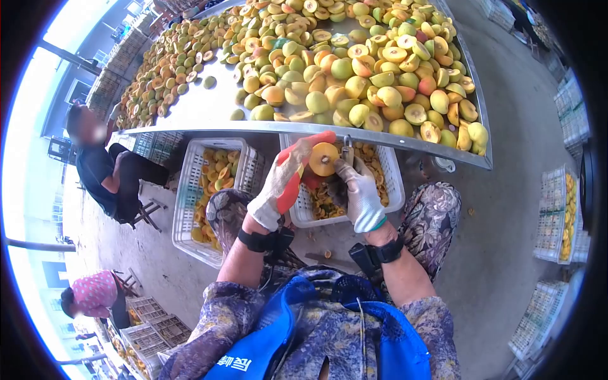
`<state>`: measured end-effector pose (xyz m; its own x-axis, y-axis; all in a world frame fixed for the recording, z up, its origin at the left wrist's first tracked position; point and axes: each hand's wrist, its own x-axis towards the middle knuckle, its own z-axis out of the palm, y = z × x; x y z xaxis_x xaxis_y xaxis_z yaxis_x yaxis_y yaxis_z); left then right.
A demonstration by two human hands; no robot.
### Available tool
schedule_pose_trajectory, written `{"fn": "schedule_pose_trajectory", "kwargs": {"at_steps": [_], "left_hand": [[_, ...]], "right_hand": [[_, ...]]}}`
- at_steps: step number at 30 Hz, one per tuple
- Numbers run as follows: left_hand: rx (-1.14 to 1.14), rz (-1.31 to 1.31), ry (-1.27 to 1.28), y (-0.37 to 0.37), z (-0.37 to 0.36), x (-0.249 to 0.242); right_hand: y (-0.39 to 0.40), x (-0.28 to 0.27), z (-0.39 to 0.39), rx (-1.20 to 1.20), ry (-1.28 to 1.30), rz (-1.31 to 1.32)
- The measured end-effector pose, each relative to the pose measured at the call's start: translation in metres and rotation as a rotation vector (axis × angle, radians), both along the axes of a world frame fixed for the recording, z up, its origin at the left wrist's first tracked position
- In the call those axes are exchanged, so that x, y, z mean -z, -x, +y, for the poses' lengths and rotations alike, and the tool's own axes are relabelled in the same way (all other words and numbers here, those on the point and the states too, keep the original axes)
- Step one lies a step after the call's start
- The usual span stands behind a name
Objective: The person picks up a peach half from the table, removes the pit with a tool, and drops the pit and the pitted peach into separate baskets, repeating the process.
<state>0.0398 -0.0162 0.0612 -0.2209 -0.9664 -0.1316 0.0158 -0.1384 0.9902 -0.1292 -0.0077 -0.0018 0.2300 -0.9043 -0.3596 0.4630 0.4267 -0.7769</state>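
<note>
My left hand [285,178], in a white and red-orange glove, grips a halved yellow fruit [323,159], its cut face with a brown centre turned up. Close on its right is my right hand [361,195], in a whitish glove, with its fingers closed round a small metal tool [348,151] at the fruit's edge. Much of the tool is hidden by the fingers. Both hands are above a white crate [396,183] holding orange-yellow pieces, just below the metal table's front edge [380,137].
Many halved fruits [354,69] lie on the metal table. Another white crate [183,215] of fruit stands at the left. Two people sit at the left, one in dark clothes [95,166], one in pink [95,292]. Crates [548,215] stand at the right.
</note>
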Motion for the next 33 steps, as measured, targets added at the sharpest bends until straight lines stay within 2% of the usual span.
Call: {"fn": "schedule_pose_trajectory", "kwargs": {"at_steps": [4,8,11,12,13,16,19,20,23,24,27,30,33], "left_hand": [[-0.016,0.133,0.177,0.007,0.001,0.032],[-0.114,0.634,-0.012,0.028,0.005,0.052],[-0.208,0.684,0.107,0.049,0.015,0.052],[-0.239,0.532,0.185,0.053,0.016,0.053],[-0.244,0.505,0.202,0.055,0.016,0.053],[-0.262,0.391,0.269,0.054,0.016,0.052],[-0.378,0.712,0.053,0.051,0.009,0.043],[-0.46,0.627,0.047,0.042,-0.001,0.056],[-0.359,0.62,-0.018,0.022,0.0,0.074],[-0.432,0.555,-0.054,0.027,0.0,0.069],[-0.364,0.51,-0.059,0.021,0.004,0.075],[-0.359,0.452,0.046,0.025,0.007,0.076],[-0.323,0.431,0.065,0.023,0.009,0.077]], "right_hand": [[-0.002,-0.001,0.005,-0.007,-0.092,-0.119],[0.003,-0.003,0.009,-0.061,-0.168,-0.208],[0.005,0.003,0.007,-0.094,-0.238,-0.384],[0.005,0.005,0.006,-0.108,-0.268,-0.447],[0.005,0.005,0.006,-0.122,-0.3,-0.51],[0.004,-0.005,0.011,-0.126,-0.228,-0.446],[0.001,-0.013,0.016,-0.07,0.057,0.031],[-0.005,0.001,0.015,-0.03,0.118,0.113],[-0.005,0.014,0.018,-0.073,0.353,0.368],[-0.007,0.012,0.019,-0.018,0.472,0.442],[-0.008,0.009,0.02,-0.041,0.533,0.531],[-0.01,0.012,0.019,-0.05,0.546,0.569],[-0.012,0.014,0.019,-0.098,0.528,0.548]]}}
